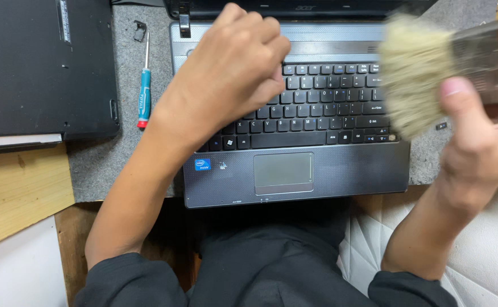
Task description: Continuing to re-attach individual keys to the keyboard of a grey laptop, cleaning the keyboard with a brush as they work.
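So we've got a grey laptop (323, 176) sitting open dead centre on a grey felt mat (98, 162), black keyboard (323, 108) facing us and the touchpad (283, 172) down at about 6 o'clock from the keys. Our left hand (229, 71) is curled into a loose fist over the upper-left corner of the keyboard, roughly 10 o'clock from the touchpad, knuckles up, fingers folded in; we honestly can't tell whether there's anything pinched inside it or whether it's actually pressing on the keys, since the back of the hand hides all that. Our right hand (479, 145) is over at 3 o'clock, raised off the laptop's right edge, closed around a paintbrush (459, 62) with an orange handle, metal ferrule and pale bristles. The thumb lies along the ferrule and the bristles fan out toward the left, hanging above the right end of the keyboard. It's blurry, so contact with the keys is anyone's guess. Off at 9 o'clock from the laptop a small screwdriver (144, 94) with a teal and red handle lies on the mat, tip pointing to 12, and just above it there's a tiny black part (139, 30). Further out at 10 o'clock a flat black panel (38, 62) rests partly on the mat and partly on the wooden bench (15, 193).
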